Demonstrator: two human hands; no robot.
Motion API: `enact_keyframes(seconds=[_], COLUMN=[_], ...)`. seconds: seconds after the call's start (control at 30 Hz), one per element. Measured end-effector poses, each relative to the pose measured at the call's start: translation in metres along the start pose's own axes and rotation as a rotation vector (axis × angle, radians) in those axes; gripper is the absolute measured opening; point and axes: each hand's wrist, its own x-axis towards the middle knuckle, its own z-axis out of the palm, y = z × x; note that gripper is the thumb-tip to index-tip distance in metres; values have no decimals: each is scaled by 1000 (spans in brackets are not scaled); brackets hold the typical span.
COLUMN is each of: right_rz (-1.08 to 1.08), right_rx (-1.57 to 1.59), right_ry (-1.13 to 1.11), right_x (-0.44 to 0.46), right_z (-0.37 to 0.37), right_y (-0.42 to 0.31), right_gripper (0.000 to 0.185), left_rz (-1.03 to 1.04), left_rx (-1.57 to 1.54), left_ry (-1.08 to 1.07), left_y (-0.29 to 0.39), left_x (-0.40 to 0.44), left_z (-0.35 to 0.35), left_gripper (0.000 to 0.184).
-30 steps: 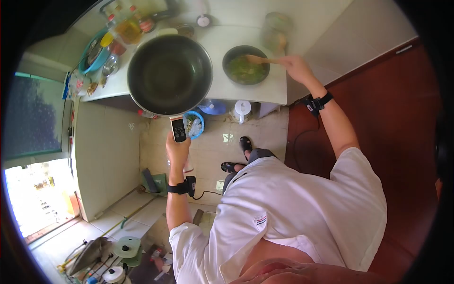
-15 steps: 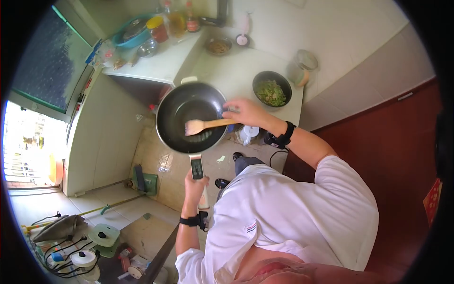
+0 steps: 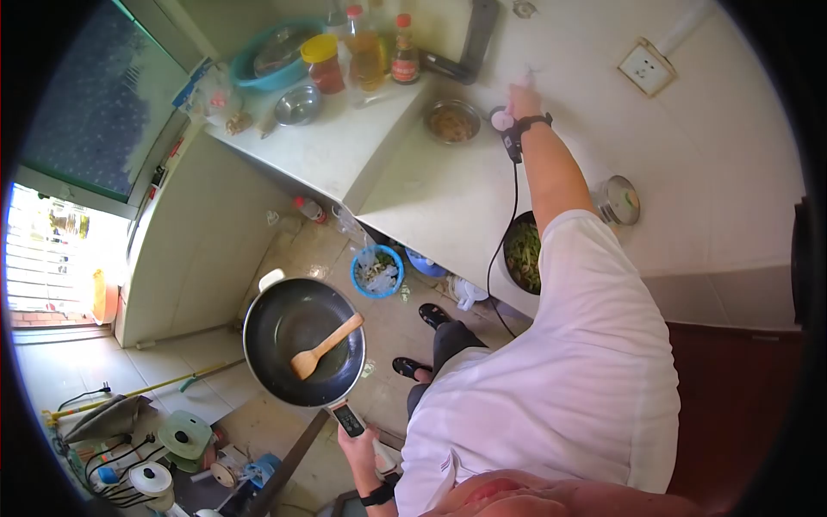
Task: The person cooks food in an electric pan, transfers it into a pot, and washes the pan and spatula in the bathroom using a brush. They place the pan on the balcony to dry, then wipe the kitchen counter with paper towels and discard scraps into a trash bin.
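My left hand point(image 3: 355, 441) is closed around the handle of a dark frying pan point(image 3: 284, 370), held out over the floor. A wooden spatula point(image 3: 327, 346) lies loose inside the pan, its handle end resting at the right rim. My right hand point(image 3: 523, 102) is stretched to the wall, fingers closed around the handle of a pink utensil with a round end point(image 3: 501, 120) hanging there. Its upper part is hidden by the hand. Below, a bowl of brownish food point(image 3: 453, 122) stands on the counter. A dark bowl of cooked greens point(image 3: 522, 252) is partly covered by my sleeve.
Several bottles and jars, including a sauce bottle point(image 3: 404, 53), stand on the raised counter point(image 3: 345, 142) with a blue basin point(image 3: 250, 73). A glass jar point(image 3: 618, 200) stands by the wall. A blue waste basket point(image 3: 377, 293) is on the floor. A cable point(image 3: 491, 267) hangs from my right wrist.
My right hand let go of the wooden spatula, leaving it in the pan, and moved up to the pink utensil on the wall. My left hand brought the pan lower and to the left.
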Motion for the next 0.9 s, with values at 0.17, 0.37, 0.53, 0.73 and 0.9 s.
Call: enact_keyframes(seconds=[0.17, 0.37, 0.53, 0.73, 0.9], right_rz=[-250, -368, -719, -628, -841], right_rx=[-293, 209, -91, 224, 194], right_ry=[156, -100, -373, -850, -1393], right_x=[4, -22, -90, -297, -543], right_z=[5, -2, 16, 30, 20], right_y=[-7, -19, -72, -191, -221], right_gripper=[34, 20, 23, 25, 23], left_rz=[12, 7, -17, -70, -129], left_rx=[-62, -157, -228, -421, -651], left_ry=[116, 164, 181, 254, 382], left_y=[-16, -33, -45, -103, -177], left_x=[-9, -11, -23, -67, -135], left_z=[8, 15, 10, -15, -37], left_gripper=[28, 30, 23, 25, 28])
